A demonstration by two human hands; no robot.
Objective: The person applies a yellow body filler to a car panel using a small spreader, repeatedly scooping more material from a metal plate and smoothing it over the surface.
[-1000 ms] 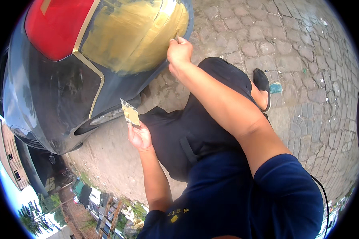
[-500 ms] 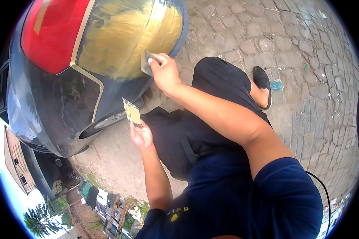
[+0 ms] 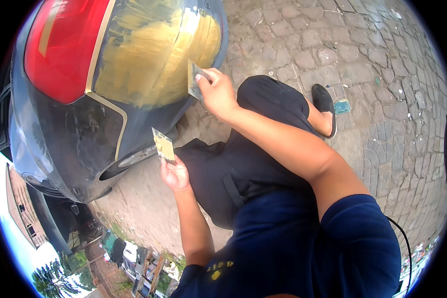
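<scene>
Yellow body filler (image 3: pixel 149 59) is smeared over the grey panel of a dark car (image 3: pixel 69 134), beside its red tail light (image 3: pixel 64 47). A strip of masking tape (image 3: pixel 104 103) runs between light and panel and on along the bodywork. My right hand (image 3: pixel 218 94) grips a flat grey putty knife (image 3: pixel 194 80), its blade just off the lower right edge of the filler. Lower down, my left hand (image 3: pixel 175 174) holds a second flat spreader (image 3: pixel 163 145) upright, with yellow filler on its face. The left fingers are partly hidden behind that spreader.
Cobbled paving (image 3: pixel 352 64) spreads to the right of the car. My bent knee (image 3: pixel 268 94) and black shoe (image 3: pixel 324 107) are close by the right arm. A small teal scrap (image 3: pixel 341 106) lies beside the shoe. Wooden slats (image 3: pixel 149 275) and clutter stand at lower left.
My right hand and its putty knife have shifted right and slightly down, away from the panel. The left hand holds its spreader nearly still. The view has tilted a little.
</scene>
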